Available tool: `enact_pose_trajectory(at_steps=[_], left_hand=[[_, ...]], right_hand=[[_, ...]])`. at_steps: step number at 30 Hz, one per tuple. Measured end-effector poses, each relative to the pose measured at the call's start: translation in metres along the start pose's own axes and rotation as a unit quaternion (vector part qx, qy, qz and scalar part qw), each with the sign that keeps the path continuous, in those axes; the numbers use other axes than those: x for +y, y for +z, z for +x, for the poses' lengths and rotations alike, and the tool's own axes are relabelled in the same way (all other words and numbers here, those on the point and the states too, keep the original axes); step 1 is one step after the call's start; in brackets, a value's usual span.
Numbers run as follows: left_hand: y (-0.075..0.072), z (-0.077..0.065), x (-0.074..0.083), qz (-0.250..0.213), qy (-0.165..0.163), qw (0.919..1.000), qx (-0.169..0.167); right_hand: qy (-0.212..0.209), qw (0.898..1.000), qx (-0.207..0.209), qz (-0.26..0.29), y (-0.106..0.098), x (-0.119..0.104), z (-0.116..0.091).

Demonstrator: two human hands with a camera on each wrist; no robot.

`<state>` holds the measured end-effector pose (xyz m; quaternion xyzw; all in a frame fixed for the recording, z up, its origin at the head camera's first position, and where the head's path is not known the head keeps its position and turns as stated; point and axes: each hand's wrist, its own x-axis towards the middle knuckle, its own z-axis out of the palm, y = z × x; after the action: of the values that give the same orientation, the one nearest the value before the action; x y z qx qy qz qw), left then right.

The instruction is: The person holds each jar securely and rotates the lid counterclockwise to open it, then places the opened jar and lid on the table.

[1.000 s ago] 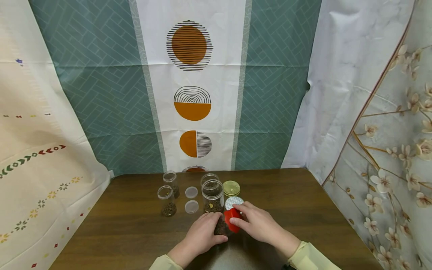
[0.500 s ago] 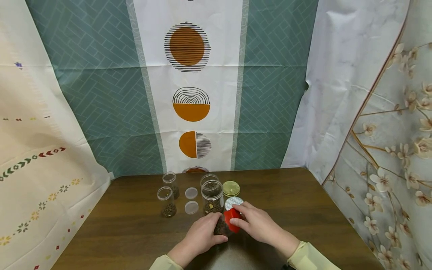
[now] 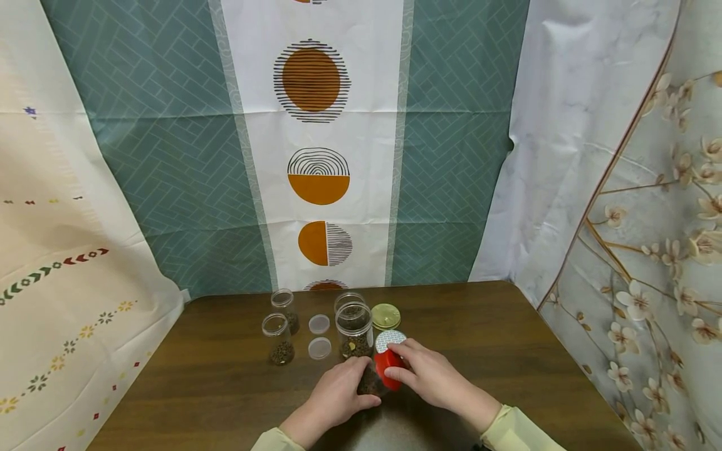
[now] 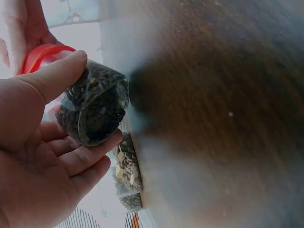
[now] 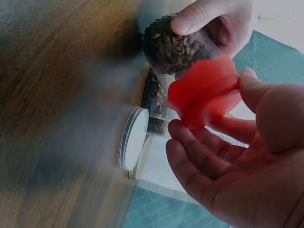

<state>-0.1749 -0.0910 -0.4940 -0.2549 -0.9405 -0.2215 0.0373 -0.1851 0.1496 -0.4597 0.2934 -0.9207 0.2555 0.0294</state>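
Observation:
My left hand (image 3: 335,389) grips a clear jar (image 4: 97,99) part-filled with dark seed-like pieces, tilted just above the wooden table. The thumb lies on one side and the fingers on the other. My right hand (image 3: 431,374) holds a red lid with a scalloped edge (image 5: 204,92) between thumb and fingers at the jar's mouth. Whether the lid is fully seated on the rim cannot be made out. Just behind the held jar stands a larger open jar (image 3: 355,341) with brown pieces and a few yellowish bits in it.
Another large open jar (image 3: 349,297) stands behind. Two smaller jars (image 3: 277,341) with dark contents stand left. Between lie two clear lids (image 3: 319,348). Gold lids (image 3: 386,316) and a white-lined lid (image 3: 389,339) lie to the right. Fabric hangs behind the wooden table (image 3: 507,351).
The head view has shifted slightly. Both hands keep nearly the same hold on the jar and the red lid; any turning is too slight to tell.

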Motion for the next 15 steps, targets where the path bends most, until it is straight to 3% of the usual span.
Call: enact_pose_trajectory(at_steps=[15], left_hand=[[0.0015, -0.0007, 0.0001, 0.004, 0.006, 1.0000, 0.003]], right_hand=[[-0.020, 1.000, 0.010, -0.010, 0.0004, 0.0013, -0.0012]])
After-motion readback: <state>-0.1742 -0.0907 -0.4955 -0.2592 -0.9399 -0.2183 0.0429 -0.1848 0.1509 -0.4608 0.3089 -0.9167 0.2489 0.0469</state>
